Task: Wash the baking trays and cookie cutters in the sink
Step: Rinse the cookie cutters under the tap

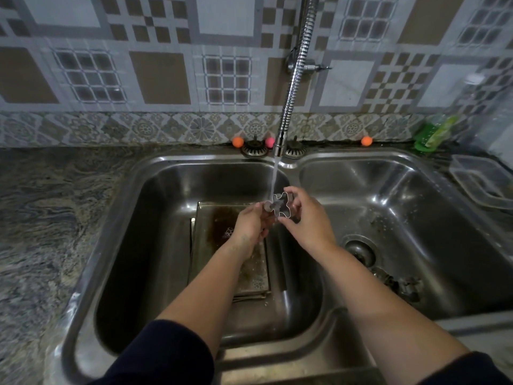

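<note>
Cookie cutter [281,204]: one is held up over the sink [172,168], at the centre of the view, directly under the water stream [273,182] falling from the faucet [294,76] at 12 o'clock. It is a thin bright metal outline with rounded lobes, open in the middle, and looks wet. It is pinched at its right edge by the thumb and fingers of the right hand [308,220]. The left hand [251,226] is placed at about 8 o'clock of the cutter, its fingers curled up against the cutter's lower left lobe; whether they pinch it or only rub it cannot be told.

Baking trays [249,276]: a stack lies flat on the floor of the left basin, below the hands, at 6 o'clock of the cutter. At least two edges are seen at the near corner; the exact count cannot be told. The top tray is square, with a dark brown stain at its far left part and a patch of foam.

Other cutters [399,284]: a small heap of dull metal pieces is seen in the right basin at about 4 o'clock, just near of the drain [359,250]; the number cannot be told.

Counted on the back ledge: two sink strainers [254,150], two orange balls [238,142], one pink ball [269,142]. One green holder [433,133] stands at 2 o'clock, and one clear plastic container [483,182] beside the right basin.
</note>
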`<state>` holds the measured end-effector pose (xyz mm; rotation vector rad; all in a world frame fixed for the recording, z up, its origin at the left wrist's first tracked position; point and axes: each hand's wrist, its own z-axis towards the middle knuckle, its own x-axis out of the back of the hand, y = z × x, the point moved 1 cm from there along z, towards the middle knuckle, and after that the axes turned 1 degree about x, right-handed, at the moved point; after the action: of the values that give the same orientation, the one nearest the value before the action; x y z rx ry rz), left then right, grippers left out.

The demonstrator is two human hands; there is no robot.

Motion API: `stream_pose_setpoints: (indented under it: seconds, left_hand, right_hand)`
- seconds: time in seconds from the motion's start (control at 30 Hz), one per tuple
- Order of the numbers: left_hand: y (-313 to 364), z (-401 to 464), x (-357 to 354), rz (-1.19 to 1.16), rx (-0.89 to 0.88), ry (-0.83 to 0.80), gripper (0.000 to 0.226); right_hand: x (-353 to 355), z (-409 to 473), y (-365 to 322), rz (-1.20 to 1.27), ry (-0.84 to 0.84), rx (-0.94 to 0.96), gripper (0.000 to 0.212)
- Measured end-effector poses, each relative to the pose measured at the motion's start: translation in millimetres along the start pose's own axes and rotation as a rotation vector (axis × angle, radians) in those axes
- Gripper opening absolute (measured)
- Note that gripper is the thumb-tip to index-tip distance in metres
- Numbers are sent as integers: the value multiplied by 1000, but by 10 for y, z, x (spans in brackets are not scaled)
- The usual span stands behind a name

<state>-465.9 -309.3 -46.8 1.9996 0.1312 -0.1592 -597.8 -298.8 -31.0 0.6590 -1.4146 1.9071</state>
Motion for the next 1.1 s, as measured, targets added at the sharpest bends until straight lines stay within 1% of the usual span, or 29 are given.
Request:
stream_pose_setpoints:
  seconds: [0.13,0.23,0.3,0.37,0.4,0.5,0.57,0.67,0.73,0.8,0.87,0.93,1.0,1.07,1.1]
  left_hand:
    - [9,-23,-10,54,-76,-24,23]
    - [10,-25,-22,53,-142,-16,25]
    - [28,-26,-27,77,-195,13,26]
    - [45,-8,-31,121,-238,52,25]
    - [57,-9,-40,149,-264,69,25]
    - [81,-3,-81,226,-340,99,23]
    - [115,-36,-155,256,-378,83,26]
    - [139,-28,-303,325,-417,82,29]
    - [115,18,-417,402,-430,62,32]
    - [40,96,-540,579,-470,58,35]
    - [-61,136,-677,797,-504,67,42]
    - [-173,147,-837,988,-492,54,52]
    - [-267,126,-982,1168,-403,12,63]
    - [-362,126,-1089,1334,-329,-4,69]
    - [-390,121,-1124,1402,-319,16,70]
  right_hand:
    - [47,-45,-25,-123,12,38,59]
    - [49,-40,-19,-130,25,47,65]
    - [35,-10,-5,-111,-13,77,74]
    - [42,13,-6,-100,-72,93,77]
    - [52,16,-7,-135,-79,111,77]
    - [95,0,-5,-288,-24,181,82]
    - [126,-18,9,-332,-35,161,80]
    - [213,-38,107,-331,-70,35,74]
    - [326,-67,247,-309,-38,-35,72]
    - [495,-142,424,-279,-1,-120,70]
    - [676,-240,654,-262,-8,-250,67]
    - [837,-357,932,-262,-63,-403,68]
    - [991,-486,1240,-243,-151,-542,68]
    - [1140,-608,1535,-245,-274,-636,66]
    - [1229,-656,1655,-246,-324,-677,65]
